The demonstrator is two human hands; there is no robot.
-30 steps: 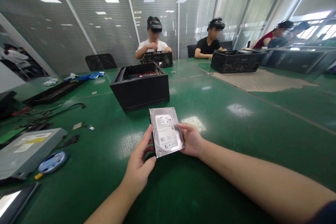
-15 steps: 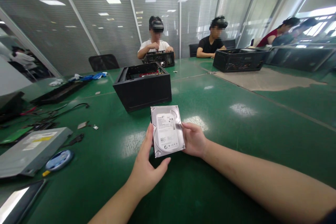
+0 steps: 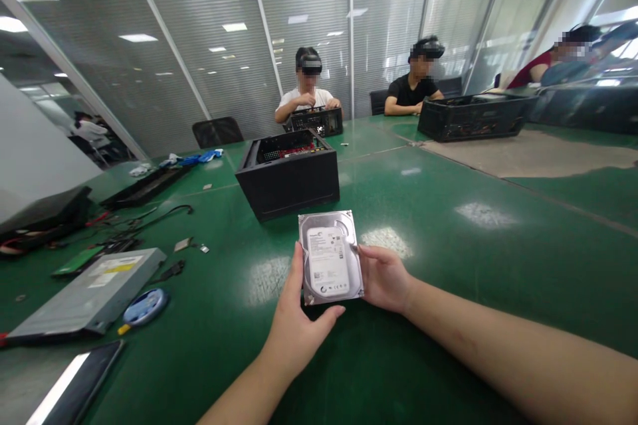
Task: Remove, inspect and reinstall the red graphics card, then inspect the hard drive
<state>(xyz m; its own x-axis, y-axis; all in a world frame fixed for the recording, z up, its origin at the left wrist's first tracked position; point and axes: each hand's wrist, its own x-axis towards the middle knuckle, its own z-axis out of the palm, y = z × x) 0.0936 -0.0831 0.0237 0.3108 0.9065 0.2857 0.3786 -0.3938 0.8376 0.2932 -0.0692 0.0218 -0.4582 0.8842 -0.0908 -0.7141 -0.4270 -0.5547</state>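
Observation:
A silver hard drive (image 3: 329, 262) with a white label faces me, tilted up above the green table. My left hand (image 3: 304, 319) is against its left side, with the thumb below the lower edge and the other fingers mostly hidden. On the right side, my right hand (image 3: 389, 277) grips the drive, its thumb at the edge and its fingers behind. Just beyond the drive stands a black computer case (image 3: 292, 176), open at the top, with red parts inside.
To my left lie an optical drive (image 3: 100, 292), a blue oval object (image 3: 145, 307), a tablet-like device (image 3: 80, 385), cables and a green board (image 3: 80, 259). Across the green table (image 3: 448, 265), people sit at other computer cases (image 3: 473, 116). A brown sheet (image 3: 543, 154) lies at right.
The view has shifted, so the scene sits farther right and slightly lower in the picture. Both hands keep the hard drive between them, in nearly the same pose.

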